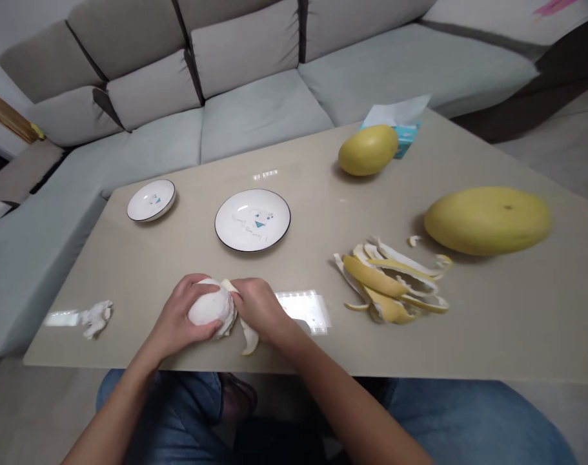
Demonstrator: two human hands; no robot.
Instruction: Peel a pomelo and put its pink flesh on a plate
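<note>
A white, mostly peeled pomelo (209, 309) rests at the near edge of the beige table (313, 194). My left hand (180, 316) is wrapped round its left side. My right hand (259, 309) is closed on a strip of peel (248, 336) that hangs from the fruit's right side. A heap of yellow peel strips (393, 284) lies to the right of my hands.
A large white plate (252, 219) and a smaller white dish (151, 200) stand behind my hands. Two whole yellow pomelos (487, 219) (368, 150) and a tissue box (405, 132) are at the right. White pith scraps (96, 318) lie at the left. A grey sofa (255, 84) runs behind the table.
</note>
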